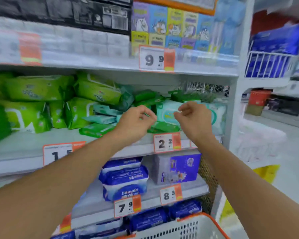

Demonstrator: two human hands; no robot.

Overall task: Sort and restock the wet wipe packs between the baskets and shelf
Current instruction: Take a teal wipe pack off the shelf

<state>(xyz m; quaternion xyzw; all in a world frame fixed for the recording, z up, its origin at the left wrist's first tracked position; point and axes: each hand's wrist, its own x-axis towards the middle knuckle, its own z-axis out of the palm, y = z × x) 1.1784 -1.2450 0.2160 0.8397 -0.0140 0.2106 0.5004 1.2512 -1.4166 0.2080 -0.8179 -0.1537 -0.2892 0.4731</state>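
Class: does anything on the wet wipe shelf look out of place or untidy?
Yes. The small dark green packs and teal packs lie tilted and heaped mid-shelf, unlike the upright light green packs further left.

Bright, even store light; motion blur softens everything, and wide-angle distortion bends the edges.

Two bare hands (136, 123) (193, 118), five readable orange-and-white paper price tags (157, 59), one white perforated plastic basket with orange rim (185, 228) at five o'clock.
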